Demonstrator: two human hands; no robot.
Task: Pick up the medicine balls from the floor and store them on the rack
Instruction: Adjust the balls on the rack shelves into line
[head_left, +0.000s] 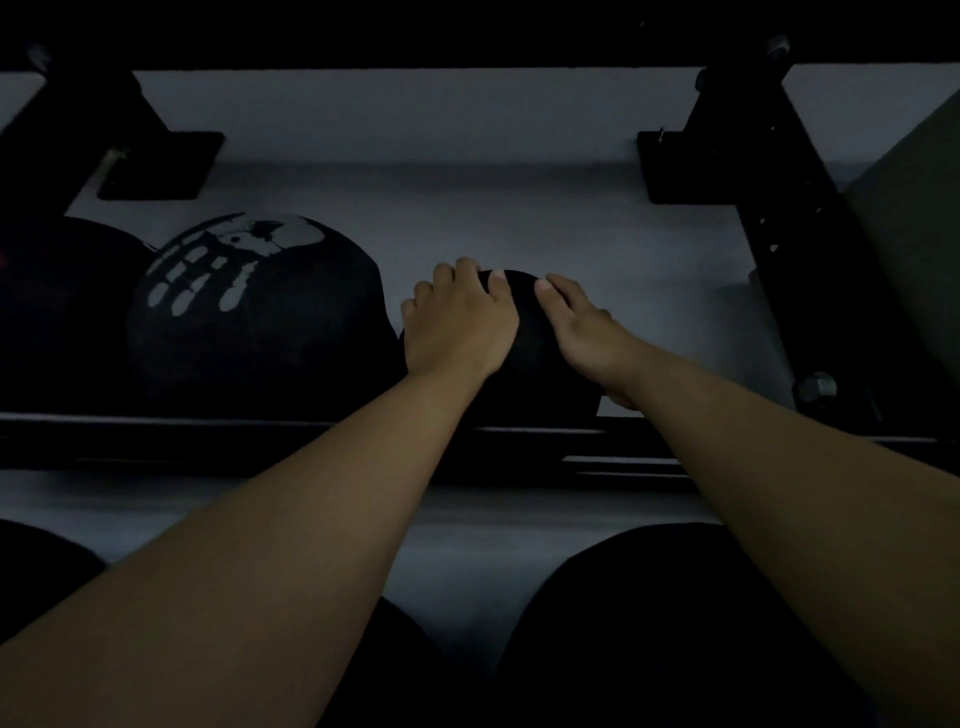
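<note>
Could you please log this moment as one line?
both hands, left and right, grip small black ball | on rack rail | beside printed ball

A pale grey wall (467, 218) fills the background from nine to three o'clock. At three o'clock, a dark olive panel (914, 270) leans in from the edge. Toward six o'clock, the person's dark-clothed legs (675, 623) show dimly.

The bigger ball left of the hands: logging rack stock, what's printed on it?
A white skull print on a black medicine ball, head view.
</note>
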